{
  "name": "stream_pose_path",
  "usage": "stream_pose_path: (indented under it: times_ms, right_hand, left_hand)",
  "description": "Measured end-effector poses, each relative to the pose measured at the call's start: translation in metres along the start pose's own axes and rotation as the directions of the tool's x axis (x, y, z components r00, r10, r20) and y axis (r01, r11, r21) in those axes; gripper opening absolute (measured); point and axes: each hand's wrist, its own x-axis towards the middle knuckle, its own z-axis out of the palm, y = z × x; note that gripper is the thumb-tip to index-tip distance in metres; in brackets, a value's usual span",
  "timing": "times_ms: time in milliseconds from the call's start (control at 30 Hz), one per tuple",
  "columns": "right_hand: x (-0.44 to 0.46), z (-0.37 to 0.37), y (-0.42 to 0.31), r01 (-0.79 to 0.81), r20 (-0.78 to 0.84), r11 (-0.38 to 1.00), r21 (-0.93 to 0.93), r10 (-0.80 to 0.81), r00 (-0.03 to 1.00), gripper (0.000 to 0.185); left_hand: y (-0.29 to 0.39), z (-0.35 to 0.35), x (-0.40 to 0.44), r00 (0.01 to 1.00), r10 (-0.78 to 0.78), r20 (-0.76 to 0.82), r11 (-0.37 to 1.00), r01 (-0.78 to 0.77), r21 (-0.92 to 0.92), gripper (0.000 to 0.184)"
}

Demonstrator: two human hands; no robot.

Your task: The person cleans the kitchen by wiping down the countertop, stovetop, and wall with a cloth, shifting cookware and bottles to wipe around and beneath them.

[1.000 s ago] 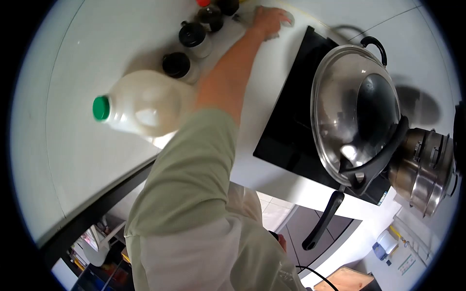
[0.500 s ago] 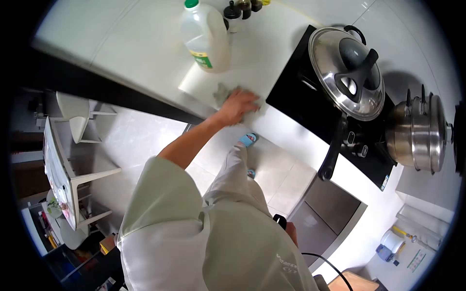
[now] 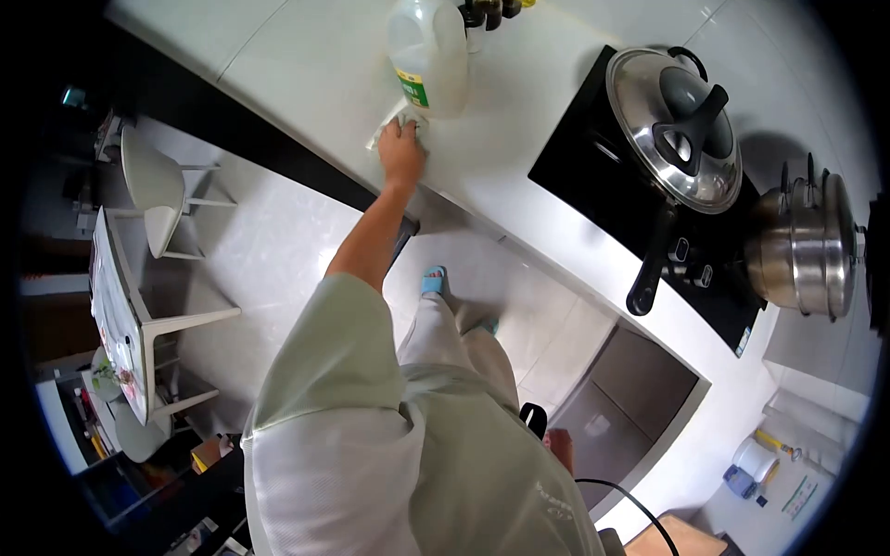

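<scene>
Since the frame half a second ago, the left hand [image 3: 402, 159] has moved along the white counter [image 3: 510, 130], away from the cooktop [image 3: 582, 156], and the pale cloth [image 3: 414, 116] has come with it to a spot just beside the base of the plastic jug [image 3: 445, 60]. The cloth lies on the counter near its front edge, partly covered by the fingers, which reach forward over it with the back of the hand upward; whether they pinch it or only press it down, I cannot tell. The jug stands upright with a green and yellow label [image 3: 413, 89] low on its side, and small dark containers [image 3: 494, 13] stand near it at the top of the view. The right hand [image 3: 560, 447] is low by the person's right side, partly hidden by the shirt [image 3: 473, 454], and its grip cannot be made out. On the cooktop sits a pan under a domed steel lid [image 3: 644, 102], its long black handle [image 3: 653, 264] angled toward the person, with a steel steamer [image 3: 802, 255] beside it
</scene>
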Motion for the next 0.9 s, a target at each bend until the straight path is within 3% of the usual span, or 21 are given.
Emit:
stream_pose_path:
  times_ms: [33,67,100,133,167,200,233,300,333,400,433,467,567,600,633,667,700,733,800,867,900]
  right_hand:
    - [0.013,0.003,-0.005,-0.036,0.001,0.998,0.056,0.036,0.999,0.016]
    - [0.044,-0.006,-0.028,-0.192,0.019,0.937,0.29,0.195,0.981,0.018]
    - [0.084,-0.017,-0.056,-0.362,0.093,0.716,0.596,0.386,0.918,0.019]
    - [0.125,-0.031,-0.081,-0.412,0.152,0.495,0.766,0.483,0.862,0.021]
    - [0.169,-0.049,-0.106,-0.39,0.172,0.343,0.855,0.521,0.836,0.022]
    - [0.207,-0.044,-0.106,-0.251,0.082,0.315,0.915,0.466,0.881,0.033]
    - [0.244,-0.09,-0.138,-0.211,0.111,0.177,0.961,0.452,0.885,0.045]
    - [0.306,-0.127,-0.157,-0.15,0.142,-0.027,0.988,0.518,0.843,0.059]
    - [0.321,-0.154,-0.176,-0.036,0.037,-0.012,0.999,0.499,0.866,0.066]
    - [0.346,-0.175,-0.18,0.102,0.001,-0.202,0.974,0.451,0.892,0.062]
    - [0.356,-0.176,-0.176,0.164,-0.073,-0.146,0.976,0.488,0.87,0.057]
    - [0.367,-0.182,-0.178,0.227,-0.15,-0.09,0.97,0.517,0.843,0.053]
    - [0.377,-0.2,-0.171,0.194,-0.287,0.214,0.958,0.639,0.714,0.05]
    - [0.381,-0.199,-0.157,0.221,-0.331,0.246,0.944,0.722,0.607,0.05]
    - [0.388,-0.194,-0.135,0.174,-0.532,0.521,0.836,0.689,0.492,0.052]
    - [0.397,-0.186,-0.11,0.089,-0.713,0.745,0.662,0.588,0.383,0.054]
    - [0.398,-0.178,-0.095,-0.267,-0.712,0.837,0.478,0.547,0.44,0.056]
    - [0.397,-0.171,-0.089,-0.567,-0.683,0.799,0.198,0.528,0.505,0.059]
    - [0.415,-0.169,-0.128,-0.597,-0.652,0.786,0.16,0.538,0.534,0.059]
    - [0.445,-0.151,-0.169,-0.423,-0.7,0.901,0.096,0.363,0.615,0.059]
    - [0.459,-0.146,-0.197,-0.382,-0.615,0.923,0.033,0.32,0.721,0.059]
  left_hand:
    - [0.005,0.002,-0.005,0.983,-0.143,0.117,0.977,0.159,-0.139,0.023]
    - [0.015,0.001,-0.013,0.932,-0.267,0.244,0.912,0.326,-0.247,0.022]
    - [0.026,0.011,-0.054,0.937,0.345,-0.05,0.938,-0.345,-0.001,0.02]
    - [0.053,0.005,-0.076,0.937,0.347,-0.046,0.938,-0.348,0.0,0.02]
    - [0.081,-0.001,-0.089,0.922,0.36,0.14,0.903,-0.307,-0.302,0.029]
    - [0.104,-0.004,-0.1,0.857,0.413,0.307,0.803,-0.185,-0.566,0.039]
    - [0.121,-0.003,-0.112,0.855,0.411,0.317,0.724,-0.094,-0.684,0.044]
    - [0.152,-0.008,-0.119,0.817,0.403,0.412,0.686,0.028,-0.727,0.049]
    - [0.165,-0.019,-0.118,0.793,0.376,0.478,0.635,0.155,-0.757,0.05]
    - [0.179,-0.046,-0.11,0.605,0.491,0.627,0.568,0.323,-0.757,0.046]
    - [0.18,-0.032,-0.113,0.517,0.665,0.538,0.46,0.283,-0.841,0.051]
    - [0.177,-0.037,-0.114,0.457,0.675,0.579,0.476,0.329,-0.816,0.064]
    - [0.149,-0.058,-0.099,0.523,0.717,0.461,0.36,0.288,-0.887,0.073]
    - [0.131,-0.077,-0.086,0.554,0.724,0.411,0.397,0.152,-0.905,0.072]
    - [0.109,-0.095,-0.072,0.576,0.735,0.356,0.43,0.009,-0.903,0.07]
    - [0.081,-0.104,-0.067,0.554,0.728,0.404,0.462,0.039,-0.886,0.062]
    - [0.049,-0.119,-0.062,0.562,0.663,0.495,0.491,0.173,-0.854,0.053]
    - [0.015,-0.132,-0.061,0.559,0.561,0.611,0.509,0.349,-0.786,0.042]
    - [-0.055,-0.157,-0.062,0.632,0.403,0.662,0.671,0.288,-0.683,0.029]
    - [-0.121,-0.175,-0.079,0.668,0.111,0.735,0.698,0.474,-0.536,0.025]
    - [-0.141,-0.195,-0.078,0.668,0.001,0.744,0.743,0.497,-0.448,0.025]
